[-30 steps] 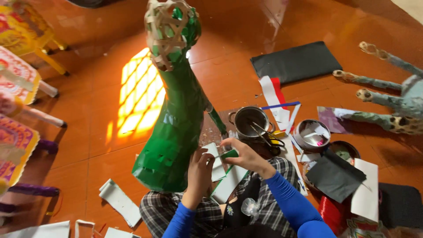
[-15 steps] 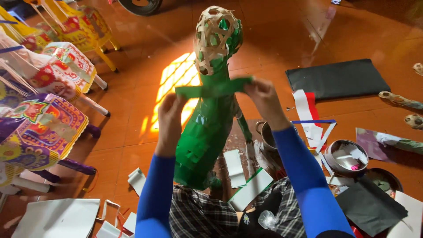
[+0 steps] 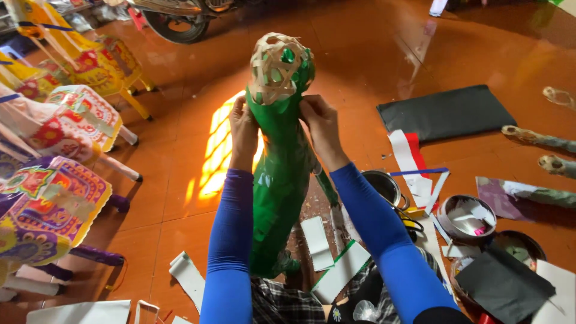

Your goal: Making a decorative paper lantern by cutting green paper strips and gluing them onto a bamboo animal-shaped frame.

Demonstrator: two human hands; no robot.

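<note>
Green glossy paper covers the tall animal-shaped figure (image 3: 279,180), which stands upright on the floor (image 3: 372,54) in front of the person's lap, its woven bamboo-strip head (image 3: 277,67) still mostly bare lattice. Both hands sit at the neck of the figure, just below that head: the left hand (image 3: 243,129) presses flat against the left side of the neck, and the right hand (image 3: 321,123) pinches the green paper on the right side. Each grip is narrow and closed on the paper skin at the neck, with nothing else held.

Judging by its make, the figure is probably light and hollow, a thin frame under a paper skin. The frame should give some stiffness, but the paper looks easy to tear or dent, and its shine suggests a slippery surface. The neck or the body's ribs seem the safest places to take hold, with spread fingers rather than a hard squeeze.

To the right of the figure lie a metal pot (image 3: 382,186), white paper strips (image 3: 316,243) and a dark sheet (image 3: 447,112). To its left stand brightly patterned paper lanterns (image 3: 54,198).
</note>
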